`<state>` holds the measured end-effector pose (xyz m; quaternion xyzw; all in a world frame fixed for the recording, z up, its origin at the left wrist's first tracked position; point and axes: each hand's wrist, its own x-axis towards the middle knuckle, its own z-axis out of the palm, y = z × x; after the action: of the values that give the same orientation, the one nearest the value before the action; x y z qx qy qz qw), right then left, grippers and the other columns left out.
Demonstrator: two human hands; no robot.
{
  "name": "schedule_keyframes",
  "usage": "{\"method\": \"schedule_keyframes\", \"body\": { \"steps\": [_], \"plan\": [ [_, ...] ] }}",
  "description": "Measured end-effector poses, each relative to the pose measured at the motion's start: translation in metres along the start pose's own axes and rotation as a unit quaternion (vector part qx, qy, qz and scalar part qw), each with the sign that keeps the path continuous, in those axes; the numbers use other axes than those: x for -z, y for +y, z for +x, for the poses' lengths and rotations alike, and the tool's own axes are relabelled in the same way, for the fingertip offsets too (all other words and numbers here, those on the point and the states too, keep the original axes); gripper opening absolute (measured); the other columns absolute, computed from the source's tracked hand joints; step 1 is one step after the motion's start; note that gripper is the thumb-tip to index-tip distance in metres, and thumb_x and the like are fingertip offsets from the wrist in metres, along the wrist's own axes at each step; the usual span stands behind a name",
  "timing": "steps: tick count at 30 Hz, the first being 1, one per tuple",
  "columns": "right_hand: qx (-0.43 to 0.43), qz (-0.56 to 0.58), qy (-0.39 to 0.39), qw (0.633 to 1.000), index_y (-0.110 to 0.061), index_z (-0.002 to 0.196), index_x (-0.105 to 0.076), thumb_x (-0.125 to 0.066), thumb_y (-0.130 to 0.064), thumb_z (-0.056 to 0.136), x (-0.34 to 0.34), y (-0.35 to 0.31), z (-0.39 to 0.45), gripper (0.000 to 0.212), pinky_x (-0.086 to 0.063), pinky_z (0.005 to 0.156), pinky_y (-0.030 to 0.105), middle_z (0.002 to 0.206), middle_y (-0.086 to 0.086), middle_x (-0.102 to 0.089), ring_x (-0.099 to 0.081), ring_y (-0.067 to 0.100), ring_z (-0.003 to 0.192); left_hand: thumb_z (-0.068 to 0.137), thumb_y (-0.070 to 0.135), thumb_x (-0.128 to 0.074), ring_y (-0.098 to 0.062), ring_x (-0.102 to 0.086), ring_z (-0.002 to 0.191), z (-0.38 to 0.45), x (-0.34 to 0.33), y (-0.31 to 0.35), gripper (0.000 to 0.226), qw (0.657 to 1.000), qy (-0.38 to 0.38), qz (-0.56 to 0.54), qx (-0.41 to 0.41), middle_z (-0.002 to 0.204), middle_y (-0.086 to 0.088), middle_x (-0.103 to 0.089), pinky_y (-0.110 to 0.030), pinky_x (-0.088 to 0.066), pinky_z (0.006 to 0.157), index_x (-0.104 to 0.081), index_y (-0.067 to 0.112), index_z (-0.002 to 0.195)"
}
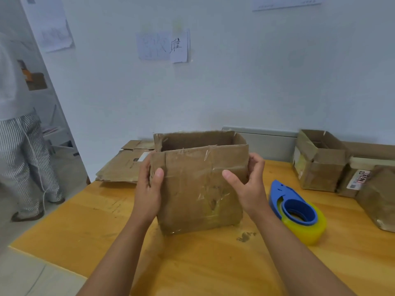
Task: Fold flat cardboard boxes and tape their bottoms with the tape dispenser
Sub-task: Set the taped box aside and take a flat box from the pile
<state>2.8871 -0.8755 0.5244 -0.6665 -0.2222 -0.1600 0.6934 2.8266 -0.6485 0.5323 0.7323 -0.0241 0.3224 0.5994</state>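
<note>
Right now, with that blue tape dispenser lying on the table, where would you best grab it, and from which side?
Probably by the round blue hub of the tape dispenser, coming from above with the right hand, which is nearest. It lies flat on the table, hub opening facing up, so fingers can hook inside while the thumb wraps the yellow tape roll. The pointed end faces away, toward the wall.

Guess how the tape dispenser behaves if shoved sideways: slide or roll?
The tape dispenser lies flat on the table, roll axis up, so it probably slides, not rolls. Its plastic body looks stiff and likely light.
</note>
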Motion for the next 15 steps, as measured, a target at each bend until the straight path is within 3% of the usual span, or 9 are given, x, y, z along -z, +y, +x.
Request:
{"method": "schedule_keyframes", "body": {
  "steps": [4,9,13,15],
  "plan": [
    [-0.018,-0.011,-0.022,1.000,-0.050,0.138,-0.033,-0.078,-0.061,0.072,0.002,0.006,-0.001,0.081,-0.056,0.086,0.022,0.125,-0.024,-0.055,-0.058,0.003,0.117,0.087,0.068,-0.039,0.008,-0.056,0.109,0.010,-0.006,-0.011,0.036,1.000,0.004,-0.003,0.005,0.114,0.031,-0.060,-0.014,-0.044,0.082,-0.052,0.055,0.118],
    [-0.045,-0.022,-0.031,0.998,-0.037,0.139,-0.044,-0.072,-0.061,0.075,0.003,0.011,0.004,0.075,-0.056,0.084,0.022,0.118,-0.022,-0.061,-0.061,0.003,0.111,0.082,0.082,-0.038,0.008,-0.058,0.106,0.016,-0.009,-0.021,0.037,1.000,0.022,-0.002,0.020,0.113,0.030,-0.062,-0.026,-0.044,0.083,-0.054,0.065,0.110],
    [-0.057,-0.016,-0.008,0.998,-0.034,0.142,-0.045,-0.053,-0.073,0.081,-0.001,0.010,0.007,0.073,-0.054,0.090,0.022,0.119,-0.021,-0.063,-0.059,0.000,0.113,0.088,0.066,-0.039,0.015,-0.055,0.102,0.016,-0.010,-0.019,0.028,0.999,0.032,0.008,0.016,0.111,0.037,-0.059,-0.027,-0.043,0.080,-0.052,0.067,0.113],
    [-0.063,-0.029,0.015,0.997,-0.033,0.143,-0.045,-0.044,-0.079,0.083,-0.003,0.008,0.009,0.075,-0.049,0.095,0.024,0.118,-0.024,-0.061,-0.056,-0.003,0.114,0.085,0.063,-0.041,0.003,-0.055,0.112,0.017,-0.009,-0.023,0.048,0.999,0.038,-0.006,0.029,0.119,0.022,-0.061,-0.036,-0.046,0.089,-0.055,0.046,0.127]
  ]
}}
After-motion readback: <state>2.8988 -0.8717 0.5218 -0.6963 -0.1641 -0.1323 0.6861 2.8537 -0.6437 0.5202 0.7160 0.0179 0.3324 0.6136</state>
